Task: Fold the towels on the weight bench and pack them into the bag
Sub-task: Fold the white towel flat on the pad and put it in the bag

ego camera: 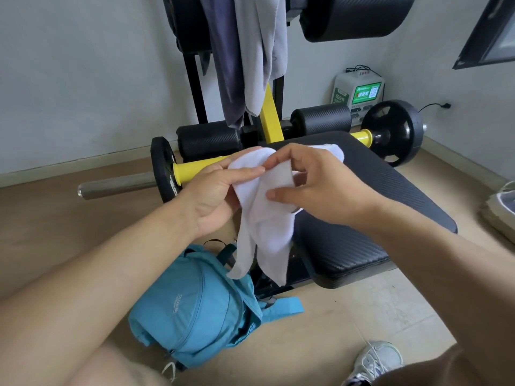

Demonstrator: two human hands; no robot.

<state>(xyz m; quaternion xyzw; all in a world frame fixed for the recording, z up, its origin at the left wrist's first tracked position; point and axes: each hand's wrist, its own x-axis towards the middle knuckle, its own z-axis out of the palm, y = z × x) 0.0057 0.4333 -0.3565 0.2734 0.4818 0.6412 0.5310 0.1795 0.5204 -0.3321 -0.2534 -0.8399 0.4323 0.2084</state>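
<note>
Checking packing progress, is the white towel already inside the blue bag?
No, both hands hold the white towel in the air above the blue bag on the floor.

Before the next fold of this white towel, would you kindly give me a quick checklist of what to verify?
1. Both hands on the towel: ok. The left hand and right hand each pinch the white towel.
2. Towel spread flat: not ok, it hangs bunched with two loose ends.
3. Bench pad free for folding: ok where visible.
4. Blue bag within reach: ok, on the floor below the towel.
5. Bag open: cannot tell.
6. Other towels remaining: ok to note, grey cloths hang on the frame.
</note>
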